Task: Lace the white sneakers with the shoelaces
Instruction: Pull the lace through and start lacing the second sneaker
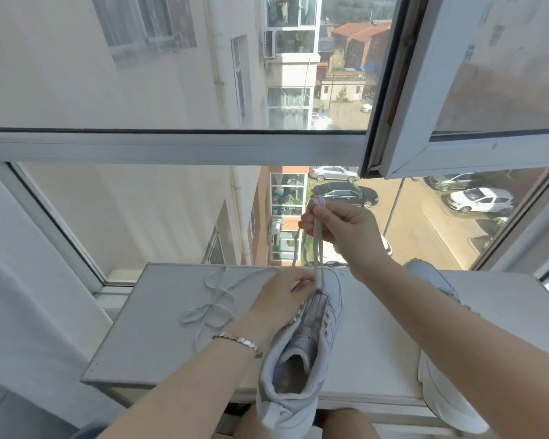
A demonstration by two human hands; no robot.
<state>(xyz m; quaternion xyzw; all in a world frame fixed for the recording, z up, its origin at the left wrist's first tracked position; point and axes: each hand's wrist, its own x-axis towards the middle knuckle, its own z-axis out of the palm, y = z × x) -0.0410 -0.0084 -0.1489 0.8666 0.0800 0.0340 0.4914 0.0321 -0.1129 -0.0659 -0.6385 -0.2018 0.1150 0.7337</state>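
Two white sneakers sit on the pale table (377,343) in the lower part of the frame. Nearest us, the middle sneaker (298,353) points away, its heel reaching past the table's near edge at bottom centre. The second sneaker (447,403) lies at the lower right, largely hidden behind the right forearm. A metal bracelet (238,342) circles the left wrist.

The left hand (279,296) rests against the middle sneaker's left side near the toe. We see its fingertips pinched at the foot of the threaded shoelace (317,248), just where it leaves the front eyelets. From that pinch the lace rises in two strands, almost straight up, to the right hand (346,229). That hand is held above and beyond the toe, near the frame's centre, with its fingers curled tight round both strands and the lace ends poking out above the fist. The lace thus runs straight between the two grips, with the shoe below both.

Left of the left hand, a loose shoelace (213,299) lies in loops on the table, apart from the shoes. Beyond, a white window frame (171,147) crosses the picture, and parked cars (349,194) show far below through the glass.
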